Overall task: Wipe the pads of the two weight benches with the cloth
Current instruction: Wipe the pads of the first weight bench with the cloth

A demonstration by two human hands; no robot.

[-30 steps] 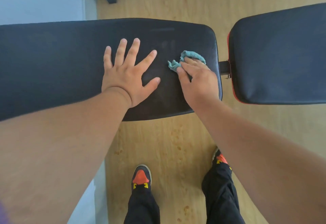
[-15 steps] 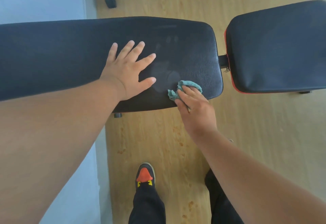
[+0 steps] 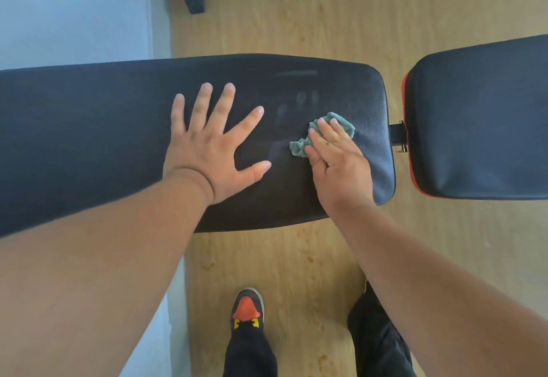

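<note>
Cloth [image 3: 314, 139] is the small blue-green rag, and it lies bunched up on the long black pad [image 3: 103, 139], close to that pad's right end. The right hand [image 3: 338, 166] presses down on the cloth, and its fingers [image 3: 318, 133] lie over it, bent a little and pinching it against the pad. The left hand [image 3: 212, 151] lies flat on the same pad, to the left of the cloth, with its fingers spread wide and holding nothing. It seems to steady the person while they lean in. Pale finger marks show on the pad just beyond the cloth, so this part likely needs more rubbing. The step in hand looks like wiping the right end of the long pad. The second pad [image 3: 480, 127], with a red edge, sits just past the long pad's right end and looks untouched. The next move probably calls for sliding the cloth over those marks, then along the rest of the long pad, before reaching across to the second pad.
</note>
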